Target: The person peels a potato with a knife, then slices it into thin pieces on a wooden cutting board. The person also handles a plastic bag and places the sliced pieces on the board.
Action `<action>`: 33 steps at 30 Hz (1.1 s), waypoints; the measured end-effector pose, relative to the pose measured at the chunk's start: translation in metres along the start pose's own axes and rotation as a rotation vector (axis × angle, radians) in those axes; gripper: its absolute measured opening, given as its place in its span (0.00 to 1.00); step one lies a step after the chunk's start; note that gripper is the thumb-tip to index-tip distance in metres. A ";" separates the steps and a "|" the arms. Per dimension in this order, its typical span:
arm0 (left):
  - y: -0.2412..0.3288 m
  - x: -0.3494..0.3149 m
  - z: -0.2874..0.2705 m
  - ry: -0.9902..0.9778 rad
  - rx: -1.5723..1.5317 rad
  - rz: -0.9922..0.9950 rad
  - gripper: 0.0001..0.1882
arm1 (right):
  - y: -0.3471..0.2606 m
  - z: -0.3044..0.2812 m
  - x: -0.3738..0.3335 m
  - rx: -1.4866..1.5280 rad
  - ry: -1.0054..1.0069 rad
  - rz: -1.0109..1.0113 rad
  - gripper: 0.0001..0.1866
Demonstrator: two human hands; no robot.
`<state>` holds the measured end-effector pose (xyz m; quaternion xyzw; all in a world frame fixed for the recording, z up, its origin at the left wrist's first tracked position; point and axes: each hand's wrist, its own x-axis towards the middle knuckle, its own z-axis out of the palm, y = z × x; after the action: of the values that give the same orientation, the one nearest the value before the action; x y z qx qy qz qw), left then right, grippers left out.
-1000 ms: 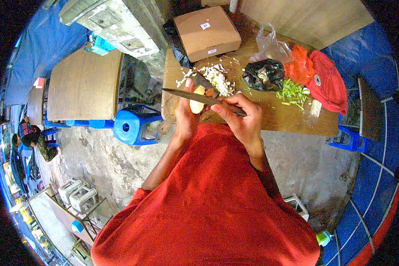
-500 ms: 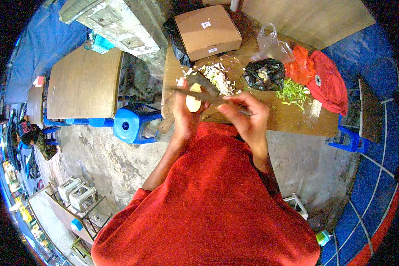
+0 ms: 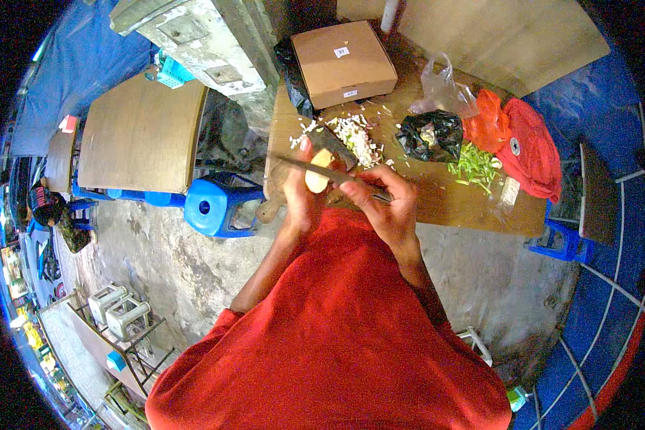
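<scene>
My left hand (image 3: 300, 201) is closed around a pale yellow, oblong piece of vegetable (image 3: 315, 183), maybe a peeled potato, held up above the near edge of the table. Gripped in my right hand (image 3: 392, 206) is a knife (image 3: 331, 173); its blade points left and crosses in front of the vegetable. Whether the edge bites into it I cannot tell. Beyond the hands, chopped white pieces (image 3: 357, 137) lie beside and on a dark cutting board (image 3: 331, 141), which my hands partly cover.
The wooden table (image 3: 437, 204) also bears a cardboard box (image 3: 344, 61), a black plastic bag (image 3: 431, 137), chopped green pieces (image 3: 473, 168), an orange bag (image 3: 489, 122) and a red cloth item (image 3: 532, 154). A blue stool (image 3: 211, 204) stands at the left, near another table (image 3: 140, 136).
My right hand has shifted left, bringing the knife across the vegetable. The left hand has tilted the vegetable slightly. The whole view has moved a little.
</scene>
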<state>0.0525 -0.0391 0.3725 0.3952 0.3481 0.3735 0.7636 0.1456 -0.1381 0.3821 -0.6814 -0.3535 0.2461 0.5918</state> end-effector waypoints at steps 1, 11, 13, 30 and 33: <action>0.001 0.002 -0.004 -0.102 -0.092 -0.032 0.22 | 0.001 0.000 0.001 0.068 0.032 0.064 0.13; 0.000 0.005 0.001 0.007 -0.256 -0.232 0.22 | -0.010 0.001 -0.003 -0.003 -0.017 -0.073 0.11; 0.001 0.000 -0.002 -0.055 -0.122 -0.189 0.23 | -0.014 0.001 0.000 -0.059 -0.030 -0.070 0.12; 0.010 -0.008 -0.005 -0.284 -0.155 -0.236 0.34 | 0.020 -0.036 0.015 0.047 0.137 -0.022 0.09; 0.005 -0.006 0.004 -0.219 -0.107 -0.171 0.30 | 0.020 -0.031 0.010 0.040 0.127 -0.045 0.09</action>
<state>0.0512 -0.0439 0.3801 0.3615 0.2745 0.2797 0.8460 0.1786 -0.1510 0.3693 -0.6755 -0.3257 0.1960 0.6318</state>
